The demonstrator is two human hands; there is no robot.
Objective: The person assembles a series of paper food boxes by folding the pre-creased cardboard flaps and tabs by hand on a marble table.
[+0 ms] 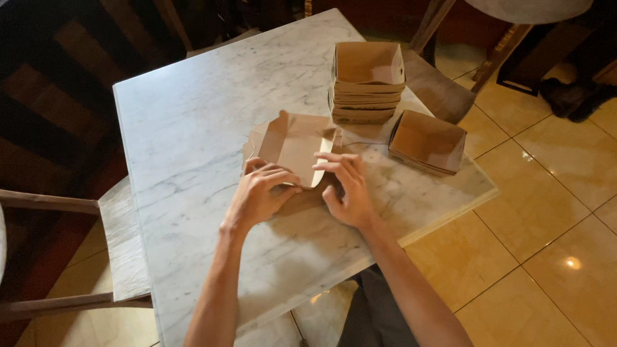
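We see left hand (257,193) and right hand (344,186) both pinching near flap of half-folded brown paper tray (292,144), lying mid tabletop (186,115); nothing inside it. Beyond it, stack of nested folded trays (367,80), top one empty. Beside stack, second small pile (427,141), upside down.

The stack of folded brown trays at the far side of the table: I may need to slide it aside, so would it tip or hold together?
The stack of folded trays looks like thin brown card, so probably light. The trays sit nested but slightly uneven, so a push up high might shift the upper ones; pushing low seems safer. The marble table looks smooth, so it should slide easily.
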